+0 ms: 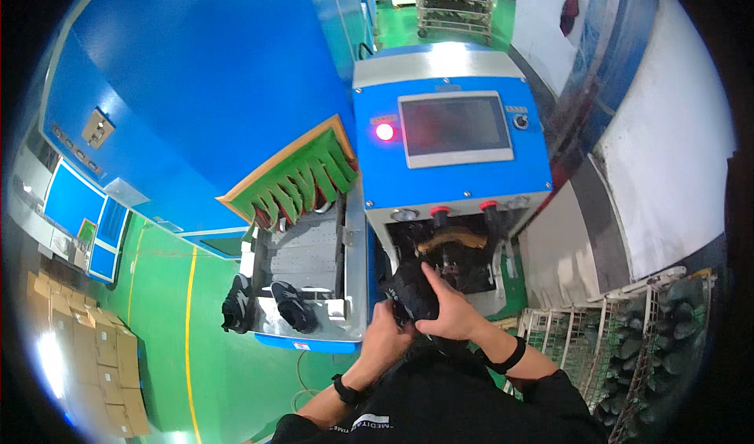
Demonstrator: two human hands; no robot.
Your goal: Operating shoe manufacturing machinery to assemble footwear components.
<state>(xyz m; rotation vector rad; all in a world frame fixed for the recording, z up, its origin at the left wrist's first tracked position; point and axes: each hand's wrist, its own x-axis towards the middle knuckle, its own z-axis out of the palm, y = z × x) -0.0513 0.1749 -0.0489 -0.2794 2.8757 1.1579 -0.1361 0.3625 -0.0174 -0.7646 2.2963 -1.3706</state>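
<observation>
A black shoe (411, 284), dark all over, is held in front of the opening of a blue machine. My right hand (455, 309) is closed round its right side, the thumb laid along it. Lower down, my left hand (383, 340) pinches the near end of the shoe, where my fingers hide part of it. Two black-and-grey shoes lie to the left: one shoe (293, 307) on the end of the conveyor, the other shoe (236, 303) at its outer left edge. Neither is touched by my hands.
The blue machine (377, 179) carries a dark screen (455, 126), a lit red lamp (384, 131) and knobs. Green strips (302, 183) hang over the conveyor (302, 255). A wire rack (605, 342) of dark shoes stands at right, cardboard boxes (102, 358) at far left.
</observation>
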